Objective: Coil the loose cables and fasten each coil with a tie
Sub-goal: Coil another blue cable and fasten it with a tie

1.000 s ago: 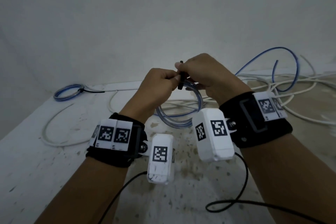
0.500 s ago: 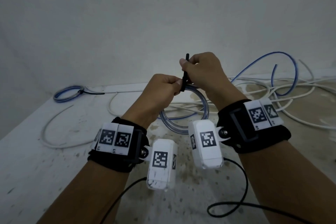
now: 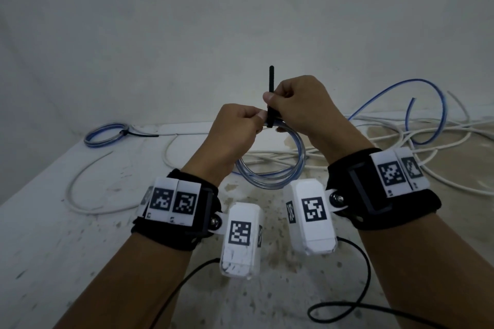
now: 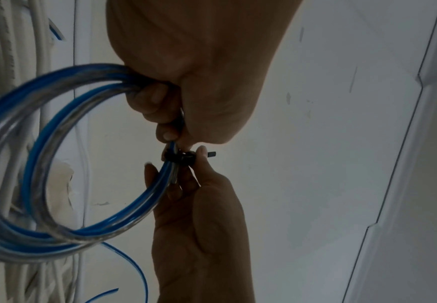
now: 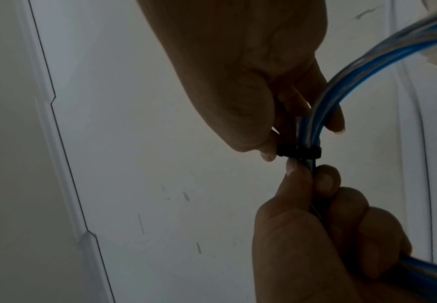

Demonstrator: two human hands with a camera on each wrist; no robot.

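A coil of clear and blue cable (image 3: 267, 181) hangs above the white table (image 3: 53, 248), held between both hands. My left hand (image 3: 240, 128) grips the coil's top with curled fingers; the left wrist view shows the same coil (image 4: 82, 73) in that fist. A black tie (image 3: 270, 93) wraps the coil's strands just right of this grip. My right hand (image 3: 296, 107) pinches the tie's tail, which sticks straight up past the thumb. In the wrist views the tie's loop (image 4: 178, 158) (image 5: 299, 153) sits snug round the strands of the coil (image 5: 393, 49).
A tied blue coil (image 3: 107, 136) lies at the table's far left. Loose white cable (image 3: 88, 195) curves across the left side. A tangle of white and blue cables (image 3: 427, 141) covers the back right. A black sensor lead (image 3: 347, 307) loops near my right forearm.
My right hand has pulled the tie's tail upward, so more of it stands above the thumb. Both hands and the coil have risen slightly.
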